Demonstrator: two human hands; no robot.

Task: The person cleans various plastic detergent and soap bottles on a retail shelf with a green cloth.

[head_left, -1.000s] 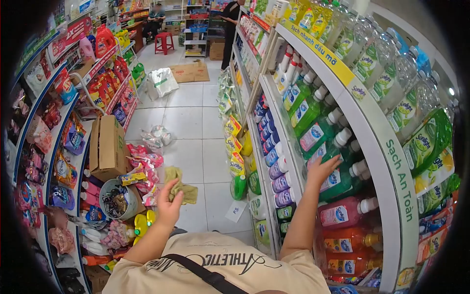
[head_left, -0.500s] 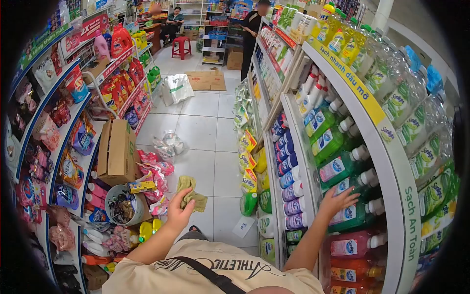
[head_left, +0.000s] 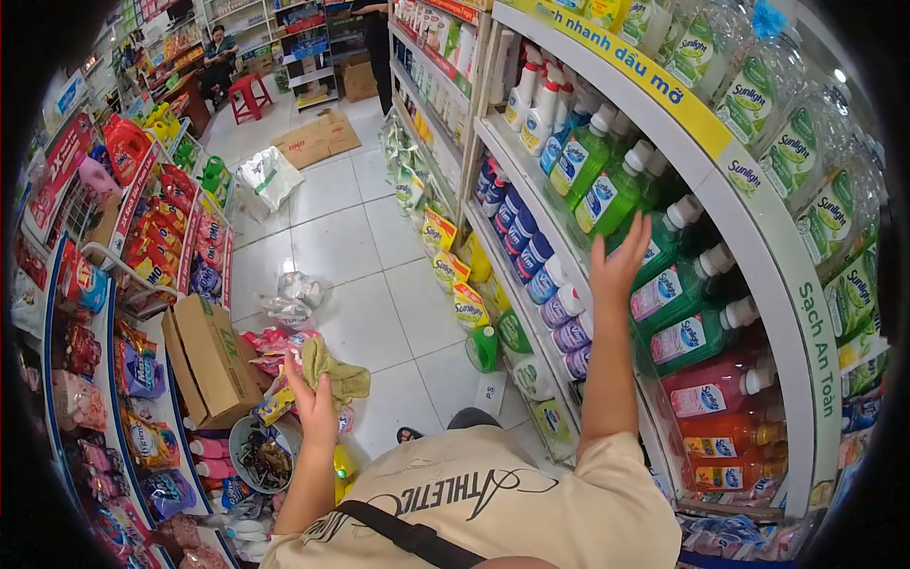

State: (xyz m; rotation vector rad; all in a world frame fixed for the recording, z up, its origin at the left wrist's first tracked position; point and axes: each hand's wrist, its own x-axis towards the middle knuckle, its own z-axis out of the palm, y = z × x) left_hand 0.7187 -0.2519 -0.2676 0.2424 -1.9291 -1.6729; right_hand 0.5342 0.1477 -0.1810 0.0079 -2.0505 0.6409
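Observation:
My right hand (head_left: 621,261) is raised with fingers spread, reaching up against the row of green bottles (head_left: 664,270) with white caps on the shelf at the right. It holds nothing. My left hand (head_left: 311,396) is shut on an olive-green cloth (head_left: 336,375), held out over the aisle floor to my left. Below the green bottles stand pink bottles (head_left: 711,394) and orange ones (head_left: 725,441).
An open cardboard box (head_left: 209,356) and a bucket of small items (head_left: 261,455) sit by the left shelves. Plastic bags (head_left: 289,294) lie on the tiled floor. Flat cardboard (head_left: 318,137) lies farther down. A person sits by a red stool (head_left: 248,95).
My right hand rose from the lower green bottles to the row above. My left hand lifted the cloth slightly. The view swung left and down.

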